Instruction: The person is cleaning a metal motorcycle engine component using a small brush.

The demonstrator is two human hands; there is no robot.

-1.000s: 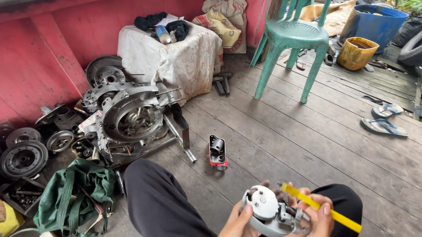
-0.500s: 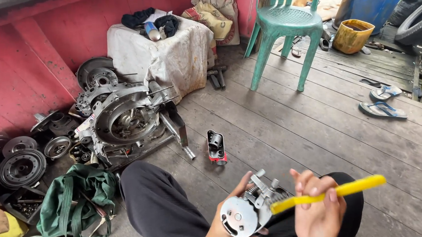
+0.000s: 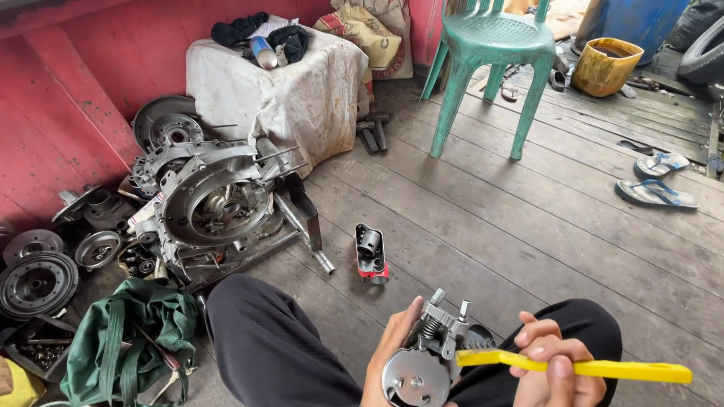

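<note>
A small metal engine assembly [image 3: 426, 363] is gripped in the left hand [image 3: 394, 386] over the lap, while a yellow brush handle [image 3: 586, 368], pinched in the right hand [image 3: 550, 376], is laid rightward from it.

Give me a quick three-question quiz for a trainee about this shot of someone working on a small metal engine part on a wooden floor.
1. True or false: the right hand holds a yellow brush against the metal part.
2. Which hand holds the metal part: the left hand or the right?
3. Multiple choice: what stands nearest the green chair? A) the yellow bucket B) the green bag C) the sandals

Key
1. True: the brush's head meets the part.
2. The left hand.
3. A, the bucket just beside the chair.
</note>
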